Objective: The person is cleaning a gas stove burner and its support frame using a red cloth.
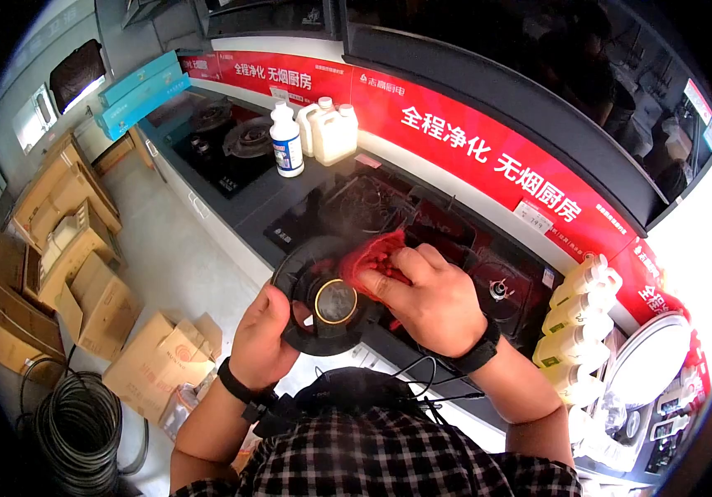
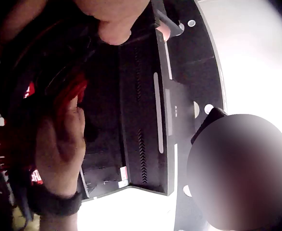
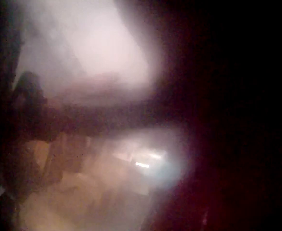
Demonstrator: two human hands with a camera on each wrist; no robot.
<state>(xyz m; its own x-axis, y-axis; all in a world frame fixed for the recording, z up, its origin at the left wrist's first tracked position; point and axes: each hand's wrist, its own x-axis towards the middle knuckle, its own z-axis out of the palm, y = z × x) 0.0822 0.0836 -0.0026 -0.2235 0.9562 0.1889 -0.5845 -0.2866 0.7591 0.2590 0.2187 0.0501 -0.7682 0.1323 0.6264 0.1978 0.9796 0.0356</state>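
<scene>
Left to right: an open brown cardboard box [image 1: 157, 364] stands on the pale floor; the left hand [image 1: 263, 344] grips the near-left rim of a round black disc [image 1: 323, 338] with a gold-coloured ring (its fingers underneath are hidden), held before a black glass cooktop [image 1: 291, 225]; the right hand [image 1: 434, 298] pinches a bunched red cloth [image 1: 372, 258] against the disc's upper right; yellow plastic jugs [image 1: 575, 319] stand farther right.
</scene>
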